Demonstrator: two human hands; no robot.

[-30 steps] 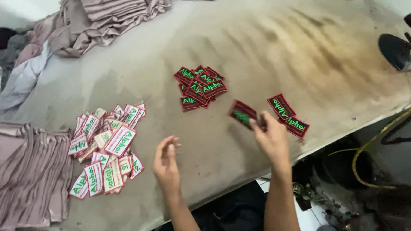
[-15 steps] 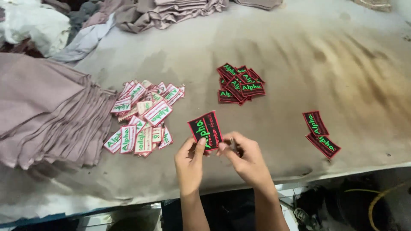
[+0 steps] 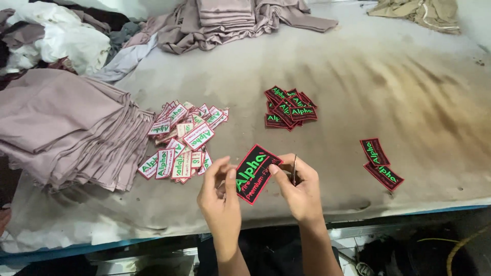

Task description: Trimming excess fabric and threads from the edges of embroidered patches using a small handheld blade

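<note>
A black embroidered patch (image 3: 257, 172) with green and red lettering and a red border is held up between both hands near the table's front edge. My left hand (image 3: 221, 197) pinches its lower left edge with thumb and fingers. My right hand (image 3: 299, 189) grips its right edge and also holds a thin metal tool (image 3: 294, 169), probably small snips. A heap of white patches (image 3: 181, 140) lies to the left. A pile of black patches (image 3: 287, 107) sits farther back. Two black patches (image 3: 381, 163) lie to the right.
A stack of folded mauve fabric (image 3: 66, 128) covers the left of the stained grey table (image 3: 388, 87). More mauve cloth (image 3: 230, 20) is piled at the back, white cloth (image 3: 66, 41) at the far left, tan cloth (image 3: 414, 13) at the back right.
My right hand picked a black patch from the right and brought it to the front. My left hand joined it. Both now hold the patch, tilted more face-up than half a second ago.
</note>
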